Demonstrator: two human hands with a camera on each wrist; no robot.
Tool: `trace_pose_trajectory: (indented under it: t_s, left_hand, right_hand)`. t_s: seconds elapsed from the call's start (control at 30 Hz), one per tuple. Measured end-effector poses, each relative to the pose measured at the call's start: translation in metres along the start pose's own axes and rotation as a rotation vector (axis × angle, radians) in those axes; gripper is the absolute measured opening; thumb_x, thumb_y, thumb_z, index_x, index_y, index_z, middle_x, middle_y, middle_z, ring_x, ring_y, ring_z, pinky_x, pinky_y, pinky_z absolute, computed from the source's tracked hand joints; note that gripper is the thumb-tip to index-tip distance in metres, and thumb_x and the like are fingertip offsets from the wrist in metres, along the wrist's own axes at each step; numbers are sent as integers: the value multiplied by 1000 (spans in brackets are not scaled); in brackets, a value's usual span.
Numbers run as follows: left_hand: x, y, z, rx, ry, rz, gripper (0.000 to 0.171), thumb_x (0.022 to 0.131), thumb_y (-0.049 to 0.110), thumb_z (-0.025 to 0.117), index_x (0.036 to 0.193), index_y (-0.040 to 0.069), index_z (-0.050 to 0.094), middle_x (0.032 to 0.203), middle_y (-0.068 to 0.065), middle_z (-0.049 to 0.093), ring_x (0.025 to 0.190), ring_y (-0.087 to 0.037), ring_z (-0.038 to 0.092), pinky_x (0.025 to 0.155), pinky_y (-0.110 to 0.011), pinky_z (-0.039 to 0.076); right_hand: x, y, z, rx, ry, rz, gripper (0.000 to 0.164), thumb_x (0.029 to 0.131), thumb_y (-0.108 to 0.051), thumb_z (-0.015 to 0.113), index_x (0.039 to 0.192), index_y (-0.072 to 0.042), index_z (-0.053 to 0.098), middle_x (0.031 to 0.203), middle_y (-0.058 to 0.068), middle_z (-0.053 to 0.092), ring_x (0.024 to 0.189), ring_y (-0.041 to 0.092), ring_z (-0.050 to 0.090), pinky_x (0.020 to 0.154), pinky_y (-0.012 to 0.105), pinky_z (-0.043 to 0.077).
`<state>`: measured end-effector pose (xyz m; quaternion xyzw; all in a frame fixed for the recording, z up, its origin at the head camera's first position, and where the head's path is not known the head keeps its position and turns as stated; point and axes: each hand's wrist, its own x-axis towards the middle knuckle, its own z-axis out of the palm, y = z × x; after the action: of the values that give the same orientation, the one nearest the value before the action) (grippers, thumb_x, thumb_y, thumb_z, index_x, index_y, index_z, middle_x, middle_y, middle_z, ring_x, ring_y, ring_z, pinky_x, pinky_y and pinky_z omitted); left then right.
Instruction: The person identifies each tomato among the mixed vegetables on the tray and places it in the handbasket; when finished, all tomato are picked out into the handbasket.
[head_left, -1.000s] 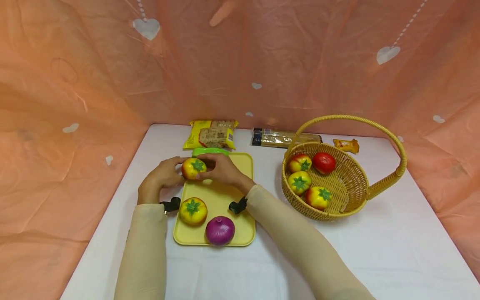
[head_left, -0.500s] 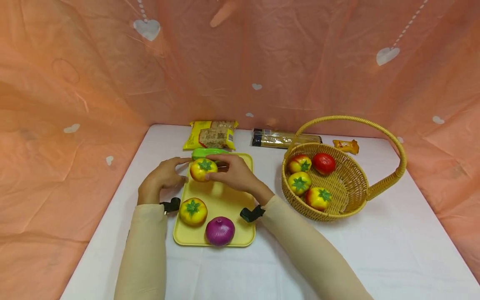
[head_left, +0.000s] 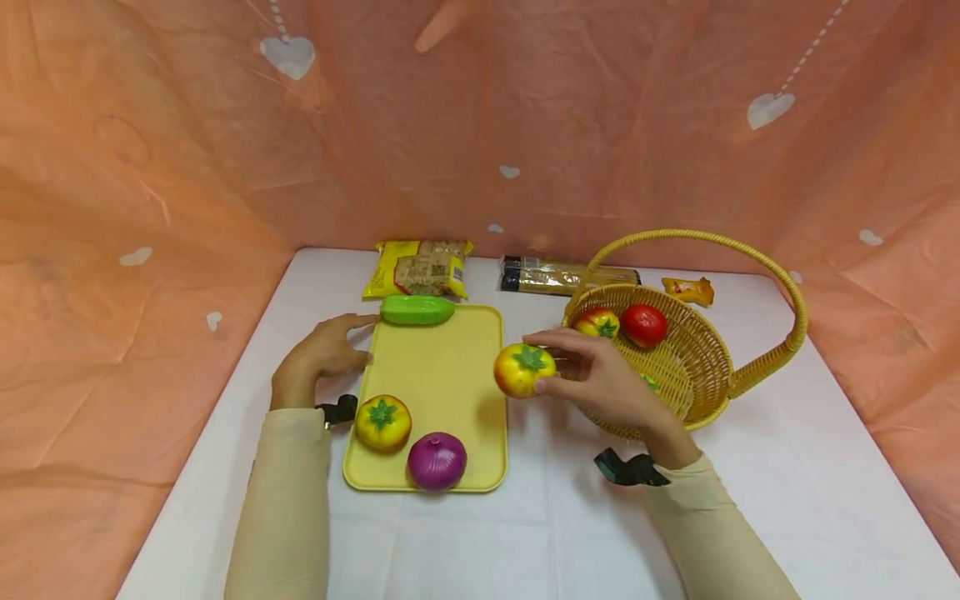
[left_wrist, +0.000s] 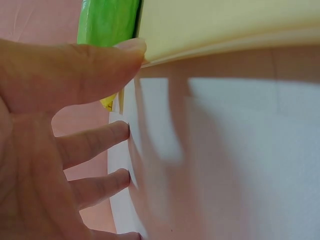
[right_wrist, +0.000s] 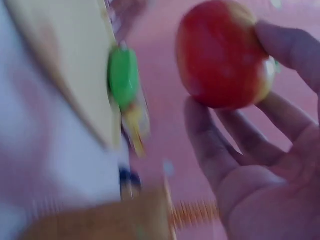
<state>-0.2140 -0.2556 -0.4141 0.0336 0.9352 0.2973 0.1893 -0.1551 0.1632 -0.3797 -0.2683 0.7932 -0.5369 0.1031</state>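
nearest: two beige sleeves [head_left: 279, 508], dark straps [head_left: 628, 468] at the wrists. purple onion [head_left: 437, 461] at the near edge of a yellow tray [head_left: 431, 358], tray flat on the white bench [head_left: 480, 550]. tray fruit [head_left: 383, 422], yellow with green leaf, just left of the onion.

hands apart from each other. right hand [head_left: 600, 379] pinches the held fruit [head_left: 524, 371], yellow-red, green leaf, thumb and fingers round it, up off the bench. head view puts it at the tray's right edge, near the basket; right wrist view shows its red side, blurry. left hand [head_left: 322, 362] has fingers spread, by the tray's left side; thumb at the rim, contact unclear.

right: wicker basket [head_left: 697, 350], handle up, red fruit [head_left: 644, 326] and red-yellow fruit [head_left: 597, 322] inside, more partly hidden by the hand.

green cucumber [head_left: 417, 310] at the tray's far left corner. beyond: yellow bag [head_left: 420, 269], clear packet [head_left: 562, 277] with dark end, orange wrapper [head_left: 688, 291]. back: pinkish-orange cloth [head_left: 405, 133], white hearts.
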Motion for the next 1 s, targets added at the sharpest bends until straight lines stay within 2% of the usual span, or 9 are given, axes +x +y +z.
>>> trace_pose_trajectory:
  t_s: [0.2, 0.37, 0.53, 0.73, 1.0]
  left_hand:
    - [0, -1, 1, 0, -6, -24, 77, 98, 18, 72, 169, 12, 42, 175, -32, 29, 162, -57, 23, 130, -77, 19]
    - [-2, 0, 0, 10, 9, -8, 77, 97, 17, 73, 168, 11, 44, 174, -33, 31, 161, -57, 25, 130, -76, 19]
    - [-2, 1, -1, 12, 9, -5, 77, 97, 17, 73, 168, 11, 44, 174, -33, 31, 161, -58, 24, 130, -77, 19]
    - [-2, 2, -1, 12, 3, -13, 77, 98, 17, 73, 168, 11, 43, 174, -34, 29, 162, -58, 23, 130, -77, 18]
    - [-1, 1, 1, 7, 2, -15, 77, 98, 17, 72, 169, 12, 42, 175, -33, 29, 162, -58, 22, 130, -78, 17]
  right_hand:
    - [-51, 12, -54, -126, 22, 40, 47, 98, -6, 81, 143, -9, 72, 138, 13, 73, 115, 9, 74, 98, 20, 61]
    - [-85, 8, -87, -238, 78, 100, 47, 99, -7, 80, 145, -12, 71, 138, -2, 75, 117, 3, 74, 98, 15, 59]
    - [-105, 6, -106, -344, 188, 142, 46, 98, -8, 81, 143, -11, 73, 126, -17, 75, 106, -2, 75, 91, 10, 57]
    - [-102, 7, -115, -388, 316, 141, 49, 97, -8, 83, 144, -11, 73, 130, -25, 69, 105, -8, 72, 92, 4, 53]
    - [-71, 0, -122, -330, 337, 99, 50, 99, -8, 81, 147, -9, 70, 129, -23, 72, 105, -5, 74, 91, 8, 56]
